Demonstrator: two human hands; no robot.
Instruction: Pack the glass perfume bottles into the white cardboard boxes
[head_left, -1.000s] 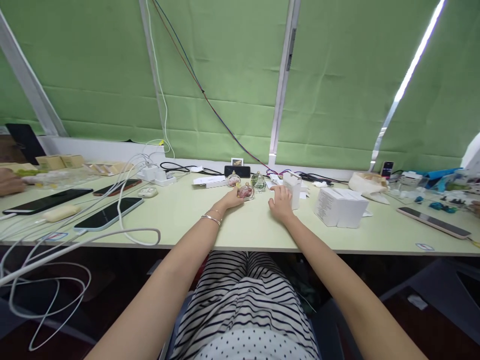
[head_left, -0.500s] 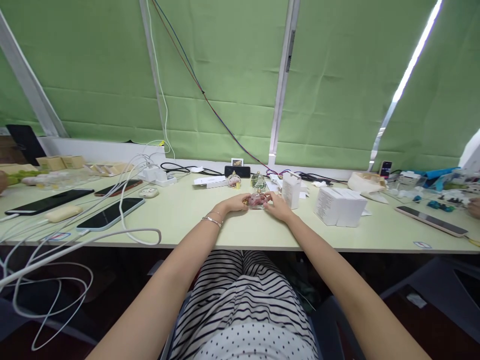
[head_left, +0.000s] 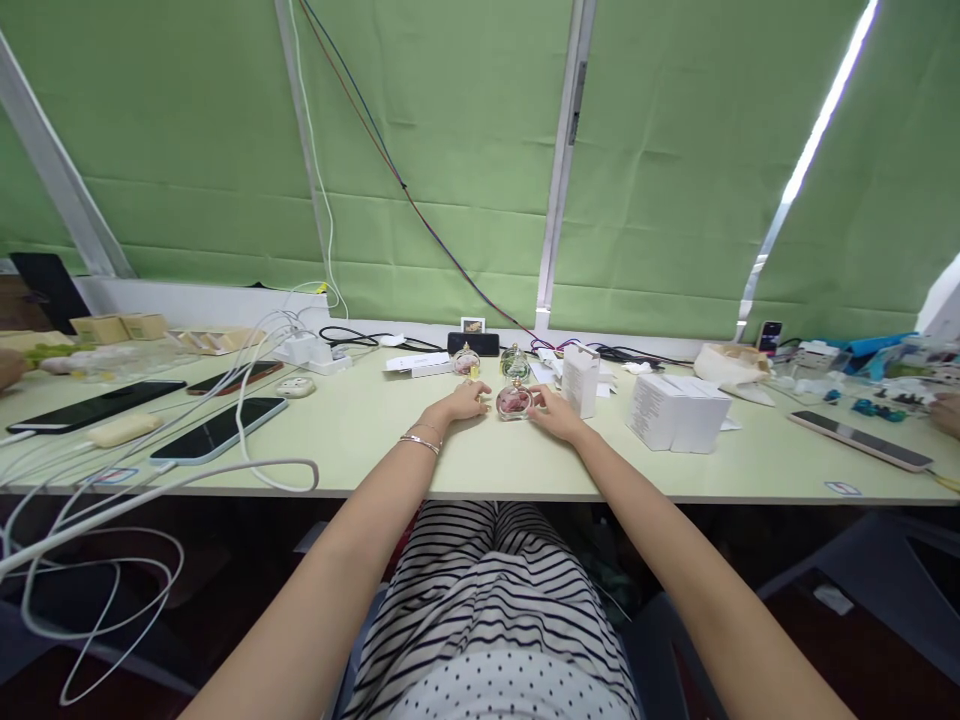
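A round clear glass bottle (head_left: 514, 404) with pink contents and a gold-coloured top stands upright on the table in front of me. My right hand (head_left: 553, 410) has its thumb and fingers at the bottle's right side, gripping its edge. My left hand (head_left: 463, 404) is apart from the bottle on its left, fingers stretched out with a gap between them. Just behind its fingers is a small yellow-gold piece (head_left: 474, 372). Two similar round bottles stand farther back, a pinkish one (head_left: 466, 358) at left and a greenish one (head_left: 514, 362).
White boxes stand to the right, one upright box (head_left: 580, 380) and a pair (head_left: 677, 413). A flattened white carton (head_left: 418, 364) lies behind my left hand. Phones (head_left: 219, 430) and tangled white cables (head_left: 277, 484) occupy the left. Other people's hands (head_left: 946, 412) show at both edges.
My left hand has come off the pink bottle and shifted slightly left and up, its fingers now apart from it. My right hand stays at the bottle's right side.
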